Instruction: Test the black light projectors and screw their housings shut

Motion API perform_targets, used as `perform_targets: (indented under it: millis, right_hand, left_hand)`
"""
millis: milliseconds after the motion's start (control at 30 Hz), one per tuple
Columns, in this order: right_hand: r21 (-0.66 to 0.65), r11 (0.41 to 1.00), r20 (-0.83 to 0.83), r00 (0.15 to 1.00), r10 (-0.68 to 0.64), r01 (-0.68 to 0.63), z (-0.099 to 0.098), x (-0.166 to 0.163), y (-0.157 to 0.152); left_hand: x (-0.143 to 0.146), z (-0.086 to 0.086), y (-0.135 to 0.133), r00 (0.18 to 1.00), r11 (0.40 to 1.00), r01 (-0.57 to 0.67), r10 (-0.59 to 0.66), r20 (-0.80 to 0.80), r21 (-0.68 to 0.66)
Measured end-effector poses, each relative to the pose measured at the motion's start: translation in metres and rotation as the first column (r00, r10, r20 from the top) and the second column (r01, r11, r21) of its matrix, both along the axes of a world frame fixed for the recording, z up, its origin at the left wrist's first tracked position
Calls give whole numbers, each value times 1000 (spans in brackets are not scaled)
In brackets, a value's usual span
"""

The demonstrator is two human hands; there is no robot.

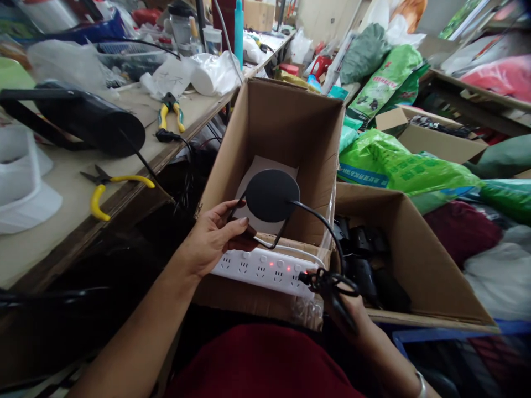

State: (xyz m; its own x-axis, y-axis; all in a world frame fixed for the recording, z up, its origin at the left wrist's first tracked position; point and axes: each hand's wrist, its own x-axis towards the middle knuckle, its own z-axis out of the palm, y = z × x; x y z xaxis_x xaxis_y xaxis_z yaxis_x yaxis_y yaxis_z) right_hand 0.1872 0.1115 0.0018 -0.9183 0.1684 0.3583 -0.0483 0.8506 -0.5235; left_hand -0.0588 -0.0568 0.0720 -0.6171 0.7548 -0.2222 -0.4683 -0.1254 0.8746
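Observation:
My left hand (222, 232) is closed round the thin bracket of a black cylindrical device (271, 194), thumb on top. The device's flat round back faces up, over an open cardboard box (290, 119) with white paper (259, 166) in its bottom. From that back a black cable curves right towards my right hand (352, 309), which is closed on a bundled black power cord (334, 284). The cord's plug sits at the right end of a white power strip (261, 268), where red lights glow. Whether the plug is fully in a socket I cannot tell.
On the left workbench (128, 166) lie yellow-handled pliers (103, 185), yellow-green cutters (170, 115) and a similar black cylindrical device (91, 116) with a bracket. To the right, a second cardboard box (431, 265) holds black items. Green bags (398, 160) are piled behind it.

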Motion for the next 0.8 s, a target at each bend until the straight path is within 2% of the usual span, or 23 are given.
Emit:
perform_targets:
  millis: [133, 267, 400, 667, 800]
  right_hand:
    - [45, 997, 2, 998, 65, -65, -5, 0, -2]
    - [141, 988, 39, 997, 64, -69, -11, 3, -8]
    - [94, 992, 36, 996, 80, -83, -12, -3, -16]
    - [15, 998, -157, 986, -54, 57, -35, -15, -25]
    - [-55, 993, -192, 974, -117, 108, -40, -16, -26]
  left_hand:
    - [0, -2, -1, 1000, 1000, 6, -6, 5, -2]
    - [0, -6, -2, 1000, 1000, 0, 0, 14, -11]
    - [-1, -10, -3, 1000, 1000, -4, 3, 26, 14]
    - [-9, -26, 5, 997, 999, -9, 6, 73, 40]
    - [-11, -25, 10, 999, 1000, -11, 11, 50, -4]
